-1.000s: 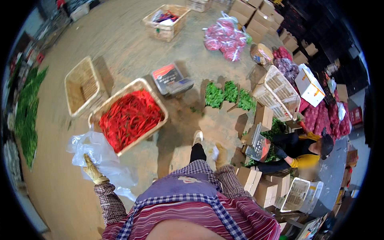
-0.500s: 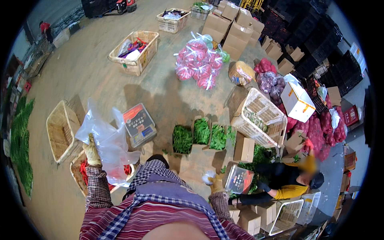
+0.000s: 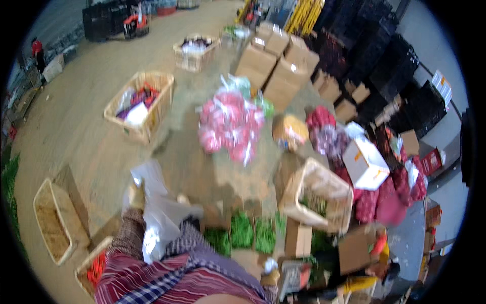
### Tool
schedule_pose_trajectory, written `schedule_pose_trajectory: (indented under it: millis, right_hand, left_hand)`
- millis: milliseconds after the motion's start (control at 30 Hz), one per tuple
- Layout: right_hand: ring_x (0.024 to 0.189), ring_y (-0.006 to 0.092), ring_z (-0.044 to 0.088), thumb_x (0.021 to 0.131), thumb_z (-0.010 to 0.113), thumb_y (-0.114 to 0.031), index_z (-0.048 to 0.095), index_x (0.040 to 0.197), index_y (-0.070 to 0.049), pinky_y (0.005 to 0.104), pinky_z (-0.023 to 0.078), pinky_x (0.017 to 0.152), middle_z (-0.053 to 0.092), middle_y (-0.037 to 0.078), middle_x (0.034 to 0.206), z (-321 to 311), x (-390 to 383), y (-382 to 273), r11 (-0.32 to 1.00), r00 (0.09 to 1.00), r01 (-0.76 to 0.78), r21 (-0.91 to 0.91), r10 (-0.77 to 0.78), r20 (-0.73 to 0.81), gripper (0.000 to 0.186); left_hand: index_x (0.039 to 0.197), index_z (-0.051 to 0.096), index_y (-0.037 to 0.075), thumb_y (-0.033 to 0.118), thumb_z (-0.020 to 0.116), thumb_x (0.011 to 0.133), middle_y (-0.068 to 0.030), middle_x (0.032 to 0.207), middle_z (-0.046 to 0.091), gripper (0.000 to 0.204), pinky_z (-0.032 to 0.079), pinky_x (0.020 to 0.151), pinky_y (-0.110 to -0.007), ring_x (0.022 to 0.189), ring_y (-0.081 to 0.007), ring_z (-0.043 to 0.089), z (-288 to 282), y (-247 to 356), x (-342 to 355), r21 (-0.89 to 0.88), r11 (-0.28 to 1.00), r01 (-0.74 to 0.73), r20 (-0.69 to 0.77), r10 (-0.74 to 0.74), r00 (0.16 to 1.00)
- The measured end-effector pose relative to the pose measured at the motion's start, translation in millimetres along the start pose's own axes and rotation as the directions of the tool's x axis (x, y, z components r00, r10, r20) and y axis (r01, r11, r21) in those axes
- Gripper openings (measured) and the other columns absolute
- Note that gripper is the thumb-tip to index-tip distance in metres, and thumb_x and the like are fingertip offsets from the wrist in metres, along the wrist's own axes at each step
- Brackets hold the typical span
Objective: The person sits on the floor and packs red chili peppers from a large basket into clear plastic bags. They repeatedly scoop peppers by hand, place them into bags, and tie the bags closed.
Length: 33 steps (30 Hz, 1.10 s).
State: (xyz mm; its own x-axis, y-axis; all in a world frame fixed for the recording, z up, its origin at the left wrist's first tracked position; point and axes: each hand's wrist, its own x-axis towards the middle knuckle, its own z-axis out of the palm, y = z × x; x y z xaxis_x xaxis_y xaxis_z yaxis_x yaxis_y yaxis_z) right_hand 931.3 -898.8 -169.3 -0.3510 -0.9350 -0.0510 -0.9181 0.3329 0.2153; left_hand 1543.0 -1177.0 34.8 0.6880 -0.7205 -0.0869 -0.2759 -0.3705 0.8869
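My left hand (image 3: 135, 196), in a pale work glove, is closed on the upper edge of a clear plastic bag (image 3: 164, 215). The bag hangs loosely to the right of the hand, in front of my apron. At the lower right, my gloved right hand (image 3: 271, 277) is closed around a small white bundle (image 3: 271, 265), too blurred to name. Beside that hand is a plastic container (image 3: 292, 278) with a printed lid. Leafy greens (image 3: 242, 230) fill several boxes ahead of me. To the left of my left forearm, a crate holds red things (image 3: 95, 269).
An empty-looking crate (image 3: 54, 223) stands at left. Ahead are bundled red bags (image 3: 230, 124), a crate of wrapped goods (image 3: 139, 109) and stacked cartons (image 3: 276, 66). A tilted crate (image 3: 319, 197) and a white foam box (image 3: 367, 164) stand right. A co-worker is beside a carton (image 3: 357, 251).
My view has tilted up and turned, so the surroundings sit lower. My left hand has shifted right with the plastic bag, which hangs narrower. A carton now appears by the co-worker.
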Motion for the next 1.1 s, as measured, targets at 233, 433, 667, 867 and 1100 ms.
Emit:
schedule_pose_trajectory:
  millis: [233, 433, 667, 867, 1100]
  right_hand:
    - [0.083, 0.0250, 0.058, 0.069, 0.065, -0.024, 0.056, 0.098, -0.004, 0.0331, 0.048, 0.066, 0.058, 0.014, 0.094, -276, 206, -296, -0.052, 0.909, -0.273, 0.961, -0.342, 0.240, 0.036]
    - [0.081, 0.0147, 0.051, 0.074, 0.058, -0.015, 0.049, 0.111, -0.006, 0.0295, 0.045, 0.064, 0.052, 0.004, 0.094, -305, 371, -470, 0.085, 0.902, 0.017, 0.996, -0.431, 0.021, 0.039]
    - [0.117, 0.0206, 0.038, 0.083, 0.054, -0.020, 0.033, 0.129, 0.004, 0.0311, 0.030, 0.098, 0.039, 0.012, 0.129, -671, 397, -691, -0.632, 0.480, 0.575, 0.519, -0.253, -0.840, 0.055]
    - [0.113, 0.0289, 0.042, 0.081, 0.058, -0.035, 0.028, 0.131, 0.002, 0.0381, 0.032, 0.096, 0.035, 0.016, 0.132, -700, 462, -866, -0.569, 0.061, 0.814, 0.120, -0.122, -0.991, 0.069]
    - [0.109, 0.0260, 0.048, 0.071, 0.065, -0.006, 0.051, 0.116, 0.000, 0.0348, 0.037, 0.093, 0.052, 0.014, 0.118, -608, 468, -1050, -0.556, -0.198, 0.616, 0.558, -0.795, -0.573, 0.048]
  left_hand:
    - [0.106, 0.055, -0.001, 0.034, 0.057, 0.082, -0.0185, 0.084, 0.063, 0.042, 0.045, 0.070, -0.037, 0.082, -0.0308, 0.061, -27, -18, 130, 0.072, 0.990, 0.117, 0.053, -0.121, 0.991]
    - [0.101, 0.055, -0.002, 0.036, 0.057, 0.081, -0.0197, 0.084, 0.062, 0.042, 0.045, 0.069, -0.038, 0.078, -0.0329, 0.059, -56, -54, 159, 0.224, 0.907, 0.356, -0.121, -0.336, 0.934]
    - [0.102, 0.055, 0.004, 0.030, 0.060, 0.082, -0.0047, 0.086, 0.060, 0.034, 0.044, 0.067, -0.028, 0.075, -0.0136, 0.053, -102, 6, 174, -0.527, 0.799, 0.289, -0.333, -0.507, 0.795]
    - [0.116, 0.049, 0.000, 0.025, 0.055, 0.087, -0.0062, 0.096, 0.058, 0.039, 0.043, 0.074, -0.025, 0.083, -0.0139, 0.053, -124, -23, 185, -0.185, 0.977, 0.105, -0.714, -0.206, 0.669]
    - [0.115, 0.050, 0.001, 0.029, 0.046, 0.091, -0.0073, 0.110, 0.054, 0.037, 0.041, 0.082, -0.028, 0.097, -0.0132, 0.050, -128, 88, 215, -0.557, 0.826, -0.084, -0.801, -0.508, 0.316]
